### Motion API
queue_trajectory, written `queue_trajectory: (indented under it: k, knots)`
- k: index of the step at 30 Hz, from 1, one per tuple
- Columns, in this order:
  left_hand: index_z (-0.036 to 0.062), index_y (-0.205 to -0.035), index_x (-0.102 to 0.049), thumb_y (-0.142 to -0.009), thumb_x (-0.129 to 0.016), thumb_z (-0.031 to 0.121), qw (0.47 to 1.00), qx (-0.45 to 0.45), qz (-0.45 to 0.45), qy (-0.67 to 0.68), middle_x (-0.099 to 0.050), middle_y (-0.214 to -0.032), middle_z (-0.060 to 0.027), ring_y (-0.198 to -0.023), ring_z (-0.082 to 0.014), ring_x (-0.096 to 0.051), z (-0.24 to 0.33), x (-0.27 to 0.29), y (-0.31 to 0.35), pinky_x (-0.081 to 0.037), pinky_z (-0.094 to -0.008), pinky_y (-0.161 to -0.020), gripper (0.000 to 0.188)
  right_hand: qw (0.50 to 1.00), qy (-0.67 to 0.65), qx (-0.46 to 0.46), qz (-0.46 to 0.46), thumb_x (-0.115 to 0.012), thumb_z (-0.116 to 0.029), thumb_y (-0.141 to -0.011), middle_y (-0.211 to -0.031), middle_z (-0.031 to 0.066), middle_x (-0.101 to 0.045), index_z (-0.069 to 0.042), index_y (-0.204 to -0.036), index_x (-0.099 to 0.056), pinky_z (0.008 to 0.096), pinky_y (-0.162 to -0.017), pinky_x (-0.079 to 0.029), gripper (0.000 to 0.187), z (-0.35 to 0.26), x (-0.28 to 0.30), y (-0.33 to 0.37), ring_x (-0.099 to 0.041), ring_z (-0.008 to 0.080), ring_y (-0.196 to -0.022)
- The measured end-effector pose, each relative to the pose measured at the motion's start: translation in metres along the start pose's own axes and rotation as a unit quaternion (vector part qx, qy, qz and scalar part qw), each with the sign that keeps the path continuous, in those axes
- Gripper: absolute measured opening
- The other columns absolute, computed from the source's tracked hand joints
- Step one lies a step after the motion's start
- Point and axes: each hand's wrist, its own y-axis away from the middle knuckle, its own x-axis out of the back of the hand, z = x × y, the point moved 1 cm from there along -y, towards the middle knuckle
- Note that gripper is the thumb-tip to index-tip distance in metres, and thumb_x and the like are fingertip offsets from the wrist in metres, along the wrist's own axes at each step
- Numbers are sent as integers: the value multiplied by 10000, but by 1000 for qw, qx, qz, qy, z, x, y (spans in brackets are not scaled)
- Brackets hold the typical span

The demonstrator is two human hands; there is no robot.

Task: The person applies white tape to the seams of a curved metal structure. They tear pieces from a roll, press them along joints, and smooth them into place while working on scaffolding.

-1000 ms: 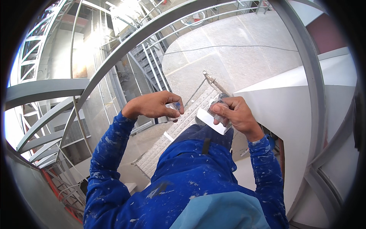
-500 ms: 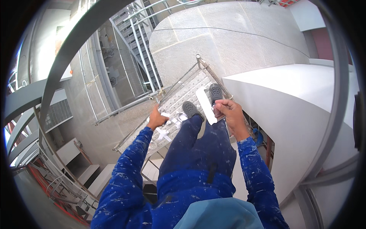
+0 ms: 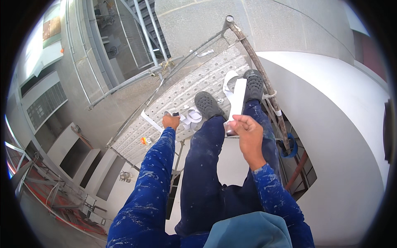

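Note:
My right hand point(image 3: 251, 139) is closed, thumb and forefinger pinching the lower end of a long flat white strip point(image 3: 237, 99). A small shiny brownish piece point(image 3: 228, 129) shows beside those fingertips; its kind is unclear. The strip's upper part reaches up between my shoes, next to a curled white strip point(image 3: 228, 79). My left hand point(image 3: 170, 122) is closed low over the perforated metal platform point(image 3: 182, 87), with a small dark thing point(image 3: 175, 114) at its fingers, too small to name. Another white strip point(image 3: 151, 121) lies beside that hand, and loose white curls point(image 3: 192, 115) lie to its right.
I stand on the scaffold platform in grey shoes point(image 3: 208, 105). A rusty pole point(image 3: 258, 53) borders its right side, beside a curved white wall point(image 3: 326, 124). Metal rails point(image 3: 120, 87) run along the left. A small orange-and-white packet point(image 3: 146, 141) lies near the platform's left edge.
My view has come closer to the platform. The white strip in my right hand now points up more steeply. My left hand has moved lower, away from the scraps.

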Motion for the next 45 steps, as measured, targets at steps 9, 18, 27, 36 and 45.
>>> queue_trajectory:
  k: [9,18,27,36,45]
  knots:
    - [-79,-1333,-593,-822,-840,293,965,56,-185,177,-586,-1387,-289,-1304,-380,-573,28,-138,-61,-471,-443,-1052,678,999,46,-11,-27,-756,-123,-953,-990,101,-751,56,-1179,-691,243,-796,-538,295,23,8,-13,-677,94,-885]
    - [-116,-1204,-672,-786,-846,258,981,-76,-179,13,-694,-1243,-265,-1136,-341,-678,45,-21,-28,-513,-403,-978,587,997,-42,45,-39,-718,-81,-971,-1003,124,-755,77,-1192,-664,236,-805,-554,277,-9,-10,14,-706,122,-917]
    - [-79,-1016,-719,-927,-752,191,898,-199,-335,203,-704,-738,-106,-579,-167,-669,146,147,74,-595,-303,-582,286,982,-92,146,-75,-727,-112,-969,-919,68,-726,56,-1201,-665,217,-576,-539,293,-124,-4,98,-654,61,-712]
    - [-14,-1190,-646,-1019,-571,578,773,-302,-469,304,-668,-1064,-91,-1109,-205,-633,255,271,337,-492,-405,-1024,621,939,-228,258,-6,-702,-51,-976,-1025,126,-758,73,-1229,-658,230,-796,-592,286,-229,43,191,-723,114,-900]
    - [-80,-1317,-579,-838,-859,49,672,-581,-359,286,-677,-1238,-167,-1068,-210,-695,264,447,571,-596,-349,-917,569,875,-312,368,34,-746,-36,-942,-997,129,-760,68,-1207,-662,224,-782,-595,297,-306,75,307,-726,127,-869]
